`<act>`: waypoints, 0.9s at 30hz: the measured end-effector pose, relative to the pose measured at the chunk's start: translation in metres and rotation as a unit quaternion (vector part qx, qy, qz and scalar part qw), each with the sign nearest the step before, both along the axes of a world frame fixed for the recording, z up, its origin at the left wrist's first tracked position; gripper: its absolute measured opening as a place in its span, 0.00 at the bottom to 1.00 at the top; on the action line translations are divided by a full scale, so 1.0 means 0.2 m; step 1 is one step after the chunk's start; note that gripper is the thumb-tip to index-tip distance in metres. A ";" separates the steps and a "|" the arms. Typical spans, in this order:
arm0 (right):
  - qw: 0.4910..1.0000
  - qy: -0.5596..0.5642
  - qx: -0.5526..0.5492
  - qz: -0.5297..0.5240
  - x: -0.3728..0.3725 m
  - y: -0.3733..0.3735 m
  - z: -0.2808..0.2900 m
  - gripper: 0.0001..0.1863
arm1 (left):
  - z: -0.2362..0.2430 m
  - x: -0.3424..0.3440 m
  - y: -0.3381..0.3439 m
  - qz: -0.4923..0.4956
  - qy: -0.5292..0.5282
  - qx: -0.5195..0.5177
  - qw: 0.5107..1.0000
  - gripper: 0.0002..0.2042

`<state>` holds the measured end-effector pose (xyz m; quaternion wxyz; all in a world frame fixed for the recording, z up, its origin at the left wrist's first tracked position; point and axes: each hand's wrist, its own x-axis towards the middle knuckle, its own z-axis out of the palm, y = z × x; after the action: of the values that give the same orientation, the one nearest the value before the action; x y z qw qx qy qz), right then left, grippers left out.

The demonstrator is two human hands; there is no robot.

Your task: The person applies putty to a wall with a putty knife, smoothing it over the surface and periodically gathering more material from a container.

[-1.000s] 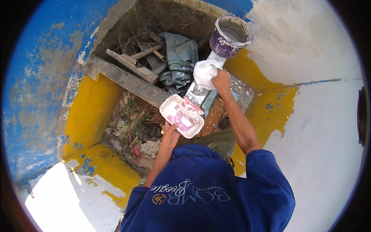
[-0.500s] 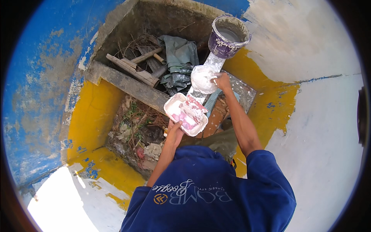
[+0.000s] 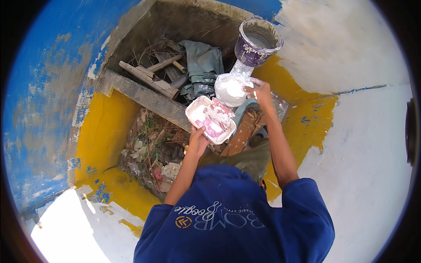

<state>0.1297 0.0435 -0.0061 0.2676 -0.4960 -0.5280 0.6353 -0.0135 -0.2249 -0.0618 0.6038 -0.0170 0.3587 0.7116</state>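
Observation:
My left hand (image 3: 198, 141) grips a small white plastic tub (image 3: 191, 113) from below. In it lie white paste, pinkish-purple smears and a red scraper-like blade (image 3: 220, 113) caked with white. My right hand (image 3: 262, 93) is at the right edge of a white bag or bowl (image 3: 224, 89) filled with white material. Its fingers are drawn together and white-smeared; whatever they pinch I cannot make out. The white container rests on a paint-spattered plank (image 3: 241, 68). Beyond it on the same plank stands a purple bucket (image 3: 253, 53) with grey liquid inside.
A concrete ledge (image 3: 144, 97) crosses at left, with broken wood and bamboo (image 3: 151, 83) and a green tarp (image 3: 202, 61) behind it. Rubble and weeds (image 3: 153, 144) lie below. Blue, yellow and white painted walls (image 3: 107, 131) curve closely around me.
My right hand has drawn back from the white material to its right edge, fingers now bent. The tub in my left hand has shifted up slightly.

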 end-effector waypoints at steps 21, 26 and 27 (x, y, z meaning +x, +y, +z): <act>0.832 -0.065 0.539 0.109 -0.09 -0.79 0.12 0.26 | 0.13 0.03 0.02 0.125 0.004 0.122 0.985 0.44; 0.828 -0.059 0.551 0.085 -0.09 -0.76 0.16 0.27 | 0.12 0.04 0.01 0.115 0.005 0.153 0.981 0.45; 0.858 -0.044 0.508 0.058 -0.09 -0.75 0.17 0.27 | 0.12 0.03 0.01 0.116 0.005 0.154 0.981 0.45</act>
<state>0.1118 -0.1062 0.0284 0.4213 -0.2869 -0.8167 0.2706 -0.0065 -0.2233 -0.0378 0.5109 0.0378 0.2434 0.8236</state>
